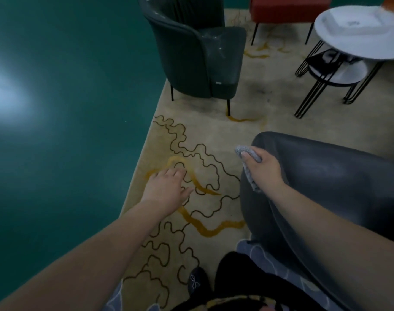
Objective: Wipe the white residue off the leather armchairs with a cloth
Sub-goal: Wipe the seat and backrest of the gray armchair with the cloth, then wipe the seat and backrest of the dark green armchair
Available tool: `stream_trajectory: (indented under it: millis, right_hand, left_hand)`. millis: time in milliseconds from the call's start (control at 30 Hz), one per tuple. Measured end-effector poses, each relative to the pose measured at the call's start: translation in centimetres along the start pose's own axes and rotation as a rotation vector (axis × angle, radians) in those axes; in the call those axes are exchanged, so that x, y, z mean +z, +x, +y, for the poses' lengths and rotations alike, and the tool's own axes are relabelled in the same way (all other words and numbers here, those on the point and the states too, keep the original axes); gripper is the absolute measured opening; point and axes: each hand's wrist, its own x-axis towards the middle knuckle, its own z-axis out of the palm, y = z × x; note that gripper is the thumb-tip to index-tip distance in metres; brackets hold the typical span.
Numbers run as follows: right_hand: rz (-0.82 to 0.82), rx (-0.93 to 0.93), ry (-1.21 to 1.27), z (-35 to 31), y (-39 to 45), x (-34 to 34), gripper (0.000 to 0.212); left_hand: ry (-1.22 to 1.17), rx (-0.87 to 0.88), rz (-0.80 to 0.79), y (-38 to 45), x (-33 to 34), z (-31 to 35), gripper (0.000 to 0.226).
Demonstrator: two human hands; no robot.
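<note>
1. One view only, worn on the person's head, wide-angle with edges bowed.
2. It looks forward and steeply down, close over both forearms; the left hand [167, 189] and right hand [264, 168] sit mid-frame.
3. Beyond the hands it reaches a far armchair [198, 57] and a round table [357, 37] at top right.

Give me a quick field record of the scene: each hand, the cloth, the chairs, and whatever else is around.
right hand: grips the grey cloth against the near armchair, at its upper edge
left hand: fingers relaxed, holds nothing, over the rug
far armchair: dark leather, upright on the rug, untouched
residue: faint pale haze on the near armchair; too blurred to be sure
round table: white top, black wire legs, upper right
red seat: behind the table
</note>
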Motion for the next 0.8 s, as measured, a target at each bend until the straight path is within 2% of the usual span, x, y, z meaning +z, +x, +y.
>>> stream_trajectory:
  millis: [133,367,567,800]
  right_hand:
    - [0.002,0.017,-0.032,-1.3,1.7,1.8,0.028]
    - [0.003,0.034,-0.063,-2.2,10.5,4.0,0.013]
    - [-0.007,0.047,-0.111,-3.7,18.4,5.0,0.014]
    - [0.018,0.132,-0.11,-4.4,25.6,4.0,0.026]
  left_hand:
    - [0.046,0.032,-0.013,2.3,-0.9,-2.5,0.064]
    - [0.122,0.079,-0.061,11.3,-2.7,-5.6,0.069]
    - [0.148,0.1,-0.09,19.6,-5.7,-7.1,0.069]
    - [0.101,0.093,-0.083,27.4,-8.7,-7.6,0.071]
